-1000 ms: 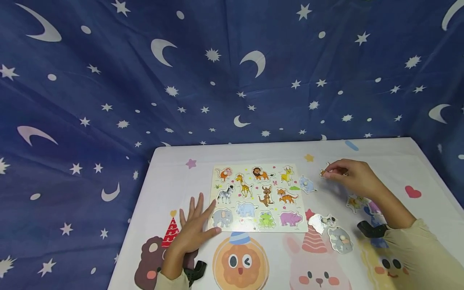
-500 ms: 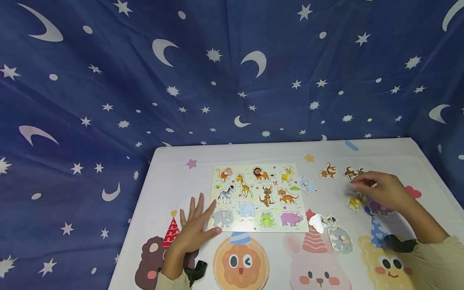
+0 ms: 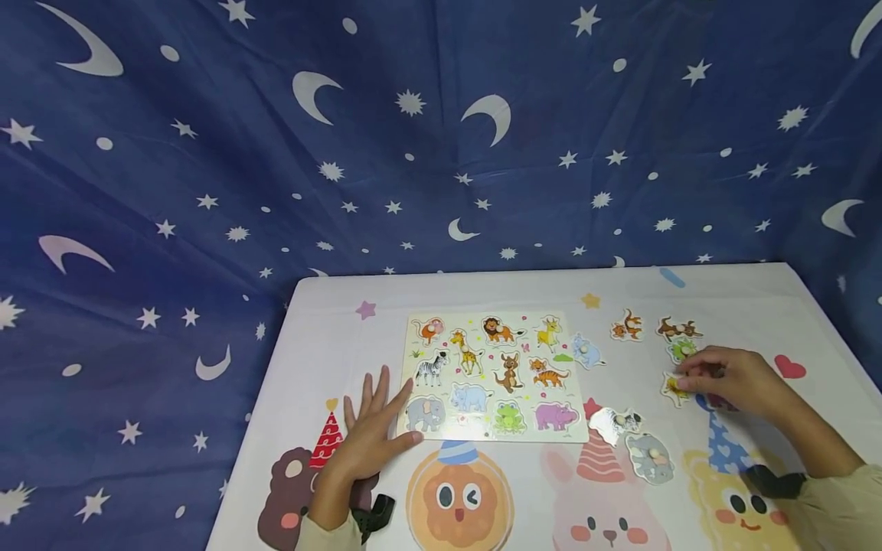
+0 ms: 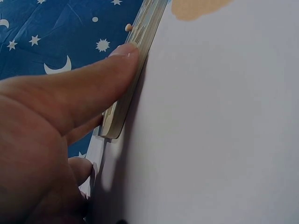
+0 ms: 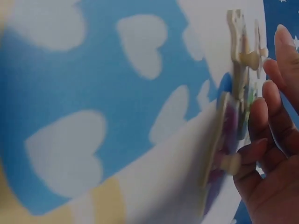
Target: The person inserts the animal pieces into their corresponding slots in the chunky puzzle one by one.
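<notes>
My left hand (image 3: pixel 372 436) lies spread at the left front corner of the animal puzzle board (image 3: pixel 448 386); in the left wrist view its thumb (image 4: pixel 112 65) touches the board's edge. Knobs show on the monkey, lion and giraffe in the board. My right hand (image 3: pixel 740 379) hovers over loose knobbed pieces at the right, fingers loosely bent and gripping nothing. Its fingertips are close to the yellow deer piece (image 3: pixel 671 390). Beneath the hand, the purple hippo piece (image 5: pixel 226 130) is partly hidden in the head view. Beyond are the frog piece (image 3: pixel 678 350) and kangaroo piece (image 3: pixel 678 329).
A tiger piece (image 3: pixel 625 327) lies behind, and a blue rhino piece (image 3: pixel 588 350) sits beside the board's right edge. Nearer me lie a shiny zebra piece (image 3: pixel 609 423) and a grey elephant piece (image 3: pixel 649 459). A starry blue curtain (image 3: pixel 441 138) hangs behind the white table (image 3: pixel 331 329).
My right hand has left the tiger piece, moved right past the kangaroo piece, then nearer me to the yellow deer piece, uncovering the frog piece. My left hand stays in place.
</notes>
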`<control>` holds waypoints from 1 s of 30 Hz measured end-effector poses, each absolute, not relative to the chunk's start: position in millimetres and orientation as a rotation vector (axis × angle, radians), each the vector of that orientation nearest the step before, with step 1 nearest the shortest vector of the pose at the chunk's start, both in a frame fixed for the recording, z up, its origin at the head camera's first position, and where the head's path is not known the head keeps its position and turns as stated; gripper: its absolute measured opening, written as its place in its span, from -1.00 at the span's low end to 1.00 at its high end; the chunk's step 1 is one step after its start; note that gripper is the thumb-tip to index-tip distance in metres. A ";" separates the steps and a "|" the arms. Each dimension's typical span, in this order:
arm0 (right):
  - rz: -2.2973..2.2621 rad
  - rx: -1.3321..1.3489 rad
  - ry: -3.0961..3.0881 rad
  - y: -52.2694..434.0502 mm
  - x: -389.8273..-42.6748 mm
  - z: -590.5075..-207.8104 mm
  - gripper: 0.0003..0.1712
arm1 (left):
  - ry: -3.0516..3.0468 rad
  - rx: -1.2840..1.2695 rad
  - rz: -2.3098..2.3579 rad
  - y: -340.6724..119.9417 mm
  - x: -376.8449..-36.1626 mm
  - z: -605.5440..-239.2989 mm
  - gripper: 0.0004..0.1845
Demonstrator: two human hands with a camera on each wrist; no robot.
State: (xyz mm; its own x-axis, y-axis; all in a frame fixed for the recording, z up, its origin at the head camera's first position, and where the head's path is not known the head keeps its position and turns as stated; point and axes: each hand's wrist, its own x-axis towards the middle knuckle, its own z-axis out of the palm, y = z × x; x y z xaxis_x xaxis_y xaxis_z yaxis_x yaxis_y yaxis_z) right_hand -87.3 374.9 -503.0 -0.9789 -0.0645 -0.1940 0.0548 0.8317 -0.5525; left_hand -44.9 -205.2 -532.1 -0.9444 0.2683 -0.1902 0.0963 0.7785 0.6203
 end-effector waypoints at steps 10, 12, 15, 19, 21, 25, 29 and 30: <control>-0.865 -0.034 2.787 381.9 -87.3 -513.6 -0.45 | 2.709 0.283 0.925 -204.0 -45.1 -531.8 -0.08; -0.852 -0.031 2.780 382.6 -88.1 -514.9 -0.43 | 2.710 0.285 0.919 -204.2 -45.1 -531.7 -0.08; -0.833 -0.033 2.767 383.1 -90.1 -516.2 -0.39 | 2.710 0.279 0.905 -205.0 -45.0 -531.1 -0.08; -0.828 -0.037 2.757 383.0 -92.5 -517.1 -0.40 | 2.710 0.269 0.904 -205.8 -44.6 -529.8 -0.08; -0.839 -0.036 2.760 383.5 -92.4 -518.1 -0.43 | 2.710 0.267 0.905 -205.8 -44.6 -529.6 -0.08; -0.845 -0.050 2.785 385.4 -90.4 -520.5 -0.49 | 2.714 0.273 0.923 -205.0 -44.6 -529.6 -0.08; -0.827 -0.040 2.792 385.7 -88.9 -520.8 -0.48 | 2.718 0.279 0.920 -204.3 -45.0 -530.2 -0.08; -0.823 -0.032 2.792 385.6 -88.6 -520.8 -0.48 | 2.719 0.281 0.919 -203.9 -45.4 -530.2 -0.08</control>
State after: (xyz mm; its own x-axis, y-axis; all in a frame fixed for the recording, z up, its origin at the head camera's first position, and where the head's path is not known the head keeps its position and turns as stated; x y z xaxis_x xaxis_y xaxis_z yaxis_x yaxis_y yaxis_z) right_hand -88.6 385.6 -520.8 -0.9732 -0.0857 -0.2132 0.0436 0.8421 -0.5375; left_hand -45.4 -203.9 -530.2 -0.9482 0.2621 -0.1796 0.0995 0.7816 0.6158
